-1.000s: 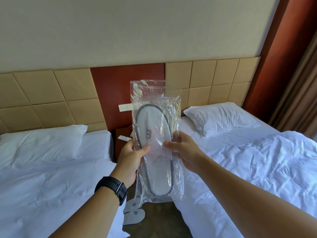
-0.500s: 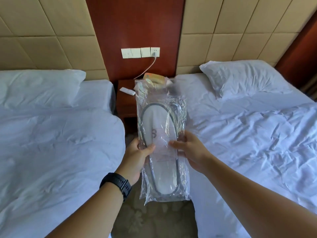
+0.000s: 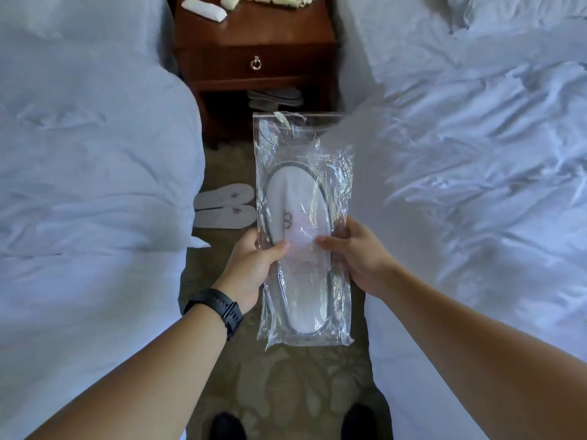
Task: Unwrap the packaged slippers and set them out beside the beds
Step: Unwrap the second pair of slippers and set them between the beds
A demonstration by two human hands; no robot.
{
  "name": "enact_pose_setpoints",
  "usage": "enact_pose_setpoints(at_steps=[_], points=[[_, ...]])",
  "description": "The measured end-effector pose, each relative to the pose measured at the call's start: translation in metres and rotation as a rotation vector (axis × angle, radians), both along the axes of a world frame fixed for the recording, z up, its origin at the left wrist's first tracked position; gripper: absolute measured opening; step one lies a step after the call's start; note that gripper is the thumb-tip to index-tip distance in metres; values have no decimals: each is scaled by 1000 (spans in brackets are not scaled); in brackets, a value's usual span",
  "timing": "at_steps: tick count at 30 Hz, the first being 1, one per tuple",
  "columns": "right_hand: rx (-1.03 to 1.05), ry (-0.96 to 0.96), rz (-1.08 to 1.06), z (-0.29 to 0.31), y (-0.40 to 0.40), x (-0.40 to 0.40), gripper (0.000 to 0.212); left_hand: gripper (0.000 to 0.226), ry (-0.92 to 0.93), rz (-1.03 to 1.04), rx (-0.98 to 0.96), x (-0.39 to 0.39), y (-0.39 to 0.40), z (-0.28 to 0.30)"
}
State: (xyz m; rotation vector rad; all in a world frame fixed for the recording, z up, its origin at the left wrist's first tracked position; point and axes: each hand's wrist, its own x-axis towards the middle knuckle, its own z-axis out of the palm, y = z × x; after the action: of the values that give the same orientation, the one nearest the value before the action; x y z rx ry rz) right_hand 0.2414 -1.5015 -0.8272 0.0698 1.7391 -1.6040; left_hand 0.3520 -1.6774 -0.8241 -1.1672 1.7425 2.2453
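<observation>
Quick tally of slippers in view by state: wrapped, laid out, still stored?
Wrapped pack held in both hands: 1, the wrapped slippers, gripped by the left hand and right hand.
Unwrapped, laid out on the floor by the left bed: 2, the white slippers.
Stored under the nightstand: 1 grey stack, number unclear.
Total: 4 items.
</observation>
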Motion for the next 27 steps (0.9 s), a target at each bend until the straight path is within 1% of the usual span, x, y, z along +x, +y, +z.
enact_pose_setpoints(at_steps=[3,6,9,11,16,19,22,25,27], points=[[13,-15,18,-59,10,6,36,31,-21,-21,26,6,6,-61],[1,-23,13,-116,15,7,31,29,-29,-29,38,8,8,-118],[-7,-38,6,-170,16,8,20,28,-32,-38,37,9,6,-173],[-11,-50,2,-206,15,8,25,27,-36,-42,36,8,4,-209],[19,-95,20,-289,14,3,49,30,-31,-81,18,7,0,-293],[48,-97,14,-331,18,-4,46,29,-11,-165,-19,3,-1,-335],[75,-79,43,-364,21,-9,43,26,15,-275,-18,-1,-3,-362],[130,-62,71,-393,26,-8,39,33,-4,-339,-25,2,-1,-392],[151,-95,84,-413,32,-4,43,40,-40,-374,-5,5,5,-409]])
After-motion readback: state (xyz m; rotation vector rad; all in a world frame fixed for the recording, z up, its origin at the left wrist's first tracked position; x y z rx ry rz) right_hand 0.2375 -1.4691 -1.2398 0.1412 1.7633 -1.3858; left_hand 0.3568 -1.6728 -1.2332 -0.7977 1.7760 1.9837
